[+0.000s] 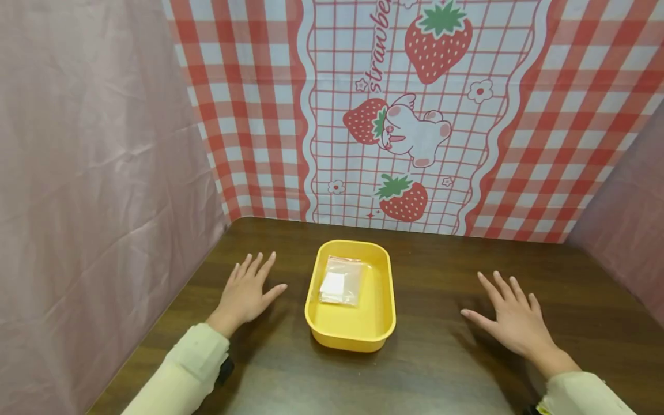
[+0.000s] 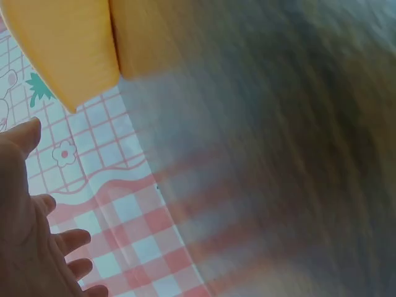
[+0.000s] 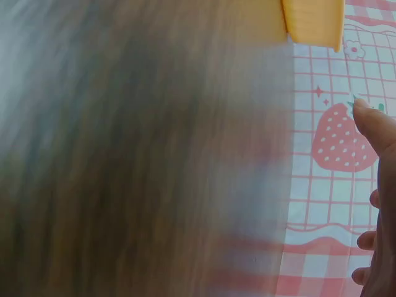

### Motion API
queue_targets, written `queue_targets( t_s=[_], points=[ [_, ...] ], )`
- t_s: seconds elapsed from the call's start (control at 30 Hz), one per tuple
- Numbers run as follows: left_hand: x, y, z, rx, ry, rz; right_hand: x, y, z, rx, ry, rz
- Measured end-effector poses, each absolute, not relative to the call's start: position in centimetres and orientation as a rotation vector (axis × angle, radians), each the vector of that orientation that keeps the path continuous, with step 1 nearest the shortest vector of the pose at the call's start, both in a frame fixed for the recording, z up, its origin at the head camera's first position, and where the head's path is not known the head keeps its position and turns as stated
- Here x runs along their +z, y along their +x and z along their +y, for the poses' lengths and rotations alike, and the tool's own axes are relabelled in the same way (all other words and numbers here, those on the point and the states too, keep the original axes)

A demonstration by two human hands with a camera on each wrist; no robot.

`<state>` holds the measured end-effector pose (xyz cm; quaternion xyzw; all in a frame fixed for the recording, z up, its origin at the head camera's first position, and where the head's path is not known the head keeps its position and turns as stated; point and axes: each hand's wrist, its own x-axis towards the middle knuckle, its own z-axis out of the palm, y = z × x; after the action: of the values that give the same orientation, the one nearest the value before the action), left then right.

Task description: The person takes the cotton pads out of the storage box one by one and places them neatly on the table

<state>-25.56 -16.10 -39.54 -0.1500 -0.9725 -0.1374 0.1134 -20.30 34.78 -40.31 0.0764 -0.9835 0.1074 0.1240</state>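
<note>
A yellow rectangular tray stands on the brown wooden table between my two hands. Inside it lies a small clear zip bag with a white rectangular piece showing at its left side. My left hand is left of the tray, palm down with fingers spread, holding nothing. On the other side, farther from the tray, my right hand is likewise spread and holds nothing. The left wrist view shows the tray's side beyond the thumb; in the right wrist view its end appears at the top.
The wooden table reaches back to a red-and-white checked cloth printed with strawberries. A pinkish curtain hangs along the left side, and another one borders the right.
</note>
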Motion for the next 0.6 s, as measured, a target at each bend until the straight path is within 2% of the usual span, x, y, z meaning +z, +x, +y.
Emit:
queue_targets(
  t_s=[0.6],
  points=[
    [-39.7,-26.5,-14.7,-0.851,-0.491,-2.822,-39.8,-21.0,32.5,0.508,0.171,-2.888]
  ],
)
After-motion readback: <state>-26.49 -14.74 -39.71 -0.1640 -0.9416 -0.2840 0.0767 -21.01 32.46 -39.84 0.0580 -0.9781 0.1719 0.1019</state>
